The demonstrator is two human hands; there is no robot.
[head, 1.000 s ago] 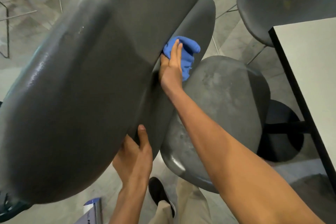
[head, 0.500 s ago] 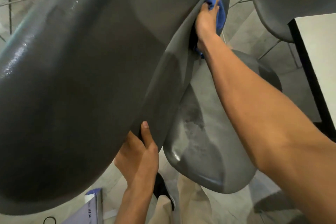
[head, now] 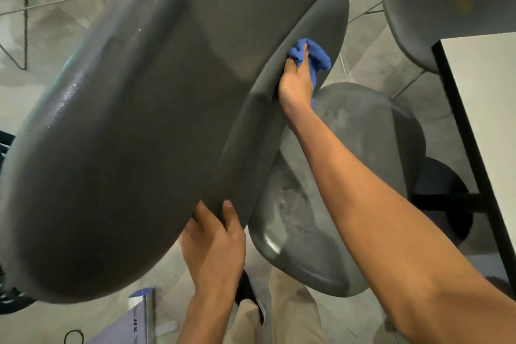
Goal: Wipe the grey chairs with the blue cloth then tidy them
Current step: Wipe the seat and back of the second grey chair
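A large grey chair is tipped up close to the camera and fills the left and middle of the view. My left hand grips its lower edge, thumb on the near face. My right hand presses the bunched blue cloth against the chair's far curved panel, fingers laid over the cloth. A second grey seat sits below my right forearm, its surface smudged.
A white table with a black edge stands at the right, its dark round base beneath. Another grey chair is at the top right. Metal chair legs show top left. A purple-white object lies on the floor.
My right hand and the blue cloth slid up along the chair panel toward its top, then came back down to the middle. My left hand kept its grip on the lower edge.
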